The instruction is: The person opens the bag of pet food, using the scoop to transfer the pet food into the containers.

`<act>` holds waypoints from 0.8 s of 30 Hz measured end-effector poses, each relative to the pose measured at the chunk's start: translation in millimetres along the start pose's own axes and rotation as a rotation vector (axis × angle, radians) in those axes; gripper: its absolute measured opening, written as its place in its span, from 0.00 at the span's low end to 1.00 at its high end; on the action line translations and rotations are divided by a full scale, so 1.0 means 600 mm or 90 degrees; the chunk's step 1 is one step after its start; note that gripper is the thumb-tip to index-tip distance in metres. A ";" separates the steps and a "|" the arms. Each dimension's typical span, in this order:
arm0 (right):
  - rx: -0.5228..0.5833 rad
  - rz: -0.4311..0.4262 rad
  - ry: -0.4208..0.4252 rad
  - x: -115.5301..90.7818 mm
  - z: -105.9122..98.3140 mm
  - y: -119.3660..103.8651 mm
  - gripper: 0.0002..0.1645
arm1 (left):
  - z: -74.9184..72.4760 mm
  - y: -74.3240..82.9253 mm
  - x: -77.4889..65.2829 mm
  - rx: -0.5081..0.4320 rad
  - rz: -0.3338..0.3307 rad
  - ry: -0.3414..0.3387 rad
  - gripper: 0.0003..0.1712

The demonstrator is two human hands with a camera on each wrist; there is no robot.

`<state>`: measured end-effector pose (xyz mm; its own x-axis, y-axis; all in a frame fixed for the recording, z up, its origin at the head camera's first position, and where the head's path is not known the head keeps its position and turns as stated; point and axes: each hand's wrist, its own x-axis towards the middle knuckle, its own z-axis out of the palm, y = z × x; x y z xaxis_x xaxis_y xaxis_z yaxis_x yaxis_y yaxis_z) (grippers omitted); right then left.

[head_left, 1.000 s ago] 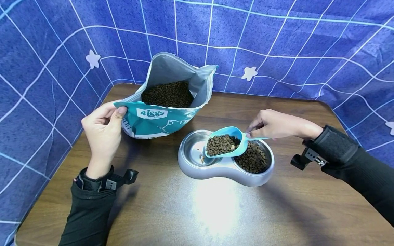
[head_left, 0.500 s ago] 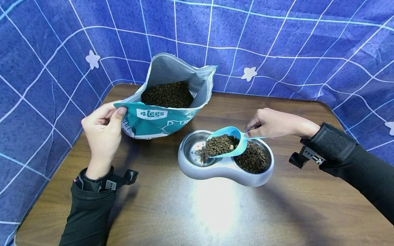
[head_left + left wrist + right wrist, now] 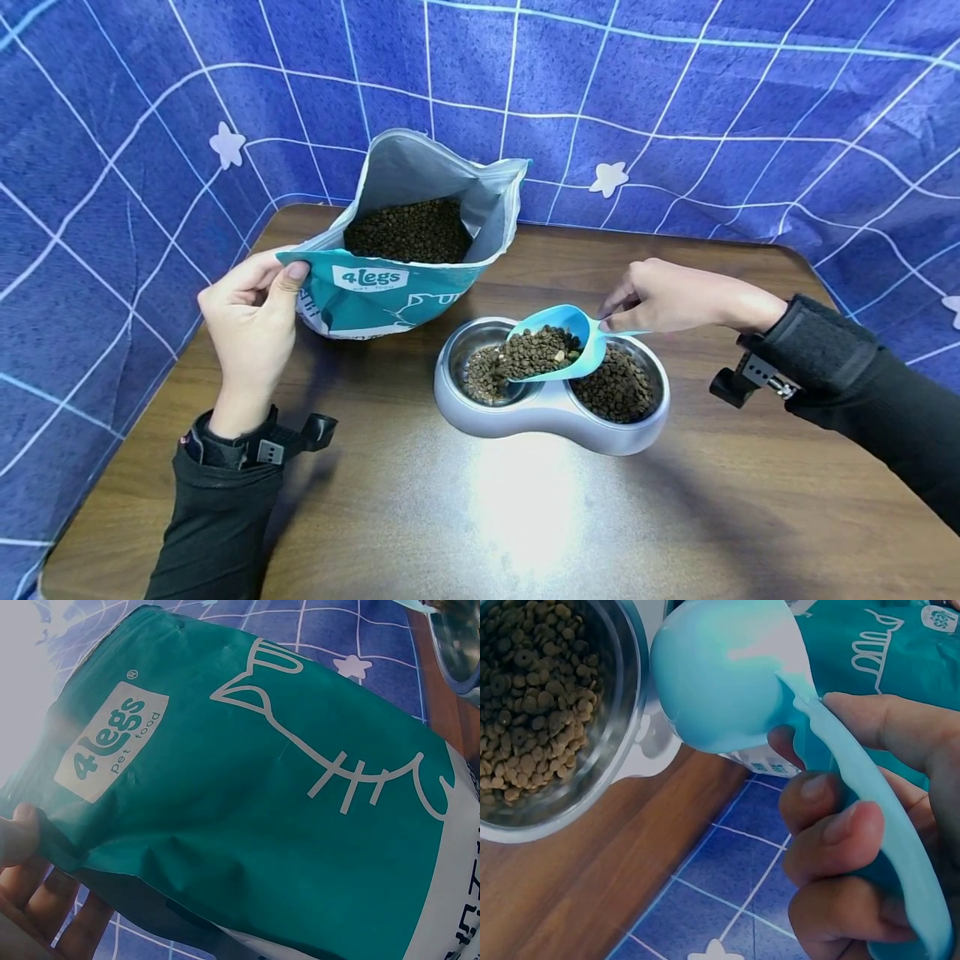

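Observation:
My left hand (image 3: 251, 325) pinches the left edge of a teal pet food bag (image 3: 375, 296) between thumb and fingers. The bag stands with its mouth wide, dark kibble (image 3: 408, 233) inside. In the right wrist view, the fingers of my right hand (image 3: 855, 817) curl round the handle of a light blue scoop (image 3: 727, 675). The scoop, loaded with kibble (image 3: 543, 350), tilts over the left bowl (image 3: 468, 337) of a grey double pet feeder (image 3: 540, 417). Kibble spills off its lip onto a small heap in that bowl. The right bowl is full of kibble (image 3: 615, 387).
A brown wooden table (image 3: 375, 500) carries the bag and the feeder. Behind and left of it hangs a blue cloth (image 3: 562, 75) with white grid lines and stars. Black straps with small devices (image 3: 757, 379) sit on both wrists.
Kibble has begun pouring from the scoop, and the left bowl, with only a few pieces before, now has a small heap. The left hand and the bag have not moved.

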<state>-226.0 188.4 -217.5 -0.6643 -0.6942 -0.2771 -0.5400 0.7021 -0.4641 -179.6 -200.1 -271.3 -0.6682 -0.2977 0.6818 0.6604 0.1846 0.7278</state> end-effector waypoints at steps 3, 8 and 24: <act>-0.006 0.004 0.000 -0.003 -0.003 -0.002 0.08 | 0.000 0.000 0.000 -0.007 -0.002 0.001 0.07; -0.004 0.011 -0.003 -0.006 -0.007 -0.004 0.08 | 0.000 0.001 -0.001 -0.005 -0.004 0.004 0.07; -0.025 0.010 0.007 -0.002 -0.014 -0.012 0.07 | 0.001 -0.001 0.001 -0.031 0.001 0.003 0.08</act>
<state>-225.7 185.6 -206.7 -0.6779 -0.6817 -0.2752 -0.5498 0.7186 -0.4259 -180.4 -199.5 -271.4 -0.6651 -0.3016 0.6831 0.6781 0.1391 0.7217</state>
